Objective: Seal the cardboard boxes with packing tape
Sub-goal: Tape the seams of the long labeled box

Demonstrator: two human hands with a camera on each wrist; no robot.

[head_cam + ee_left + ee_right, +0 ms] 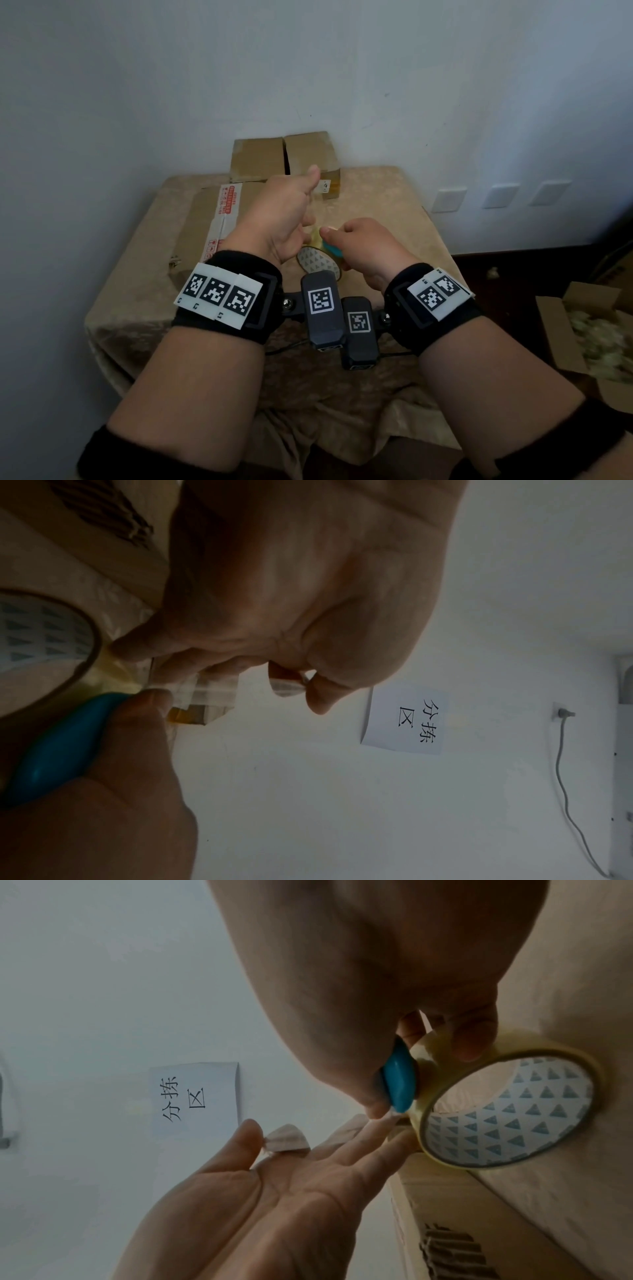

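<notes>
1. While the right hand [368,246] curls around the tape roll [318,262] and a blue cutter [399,1083] above the cloth-covered table [394,205], the left hand [281,219] pinches the pulled tape end [287,1138] between thumb and fingertip.
2. Two cardboard boxes [284,157] [202,226] sit on the table just beyond the hands.

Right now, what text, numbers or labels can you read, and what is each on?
"分拣区": white paper sign on the wall.
"4": small white label on the far cardboard box.
Red print on the white tape strip across the near box: too small to read.
</notes>
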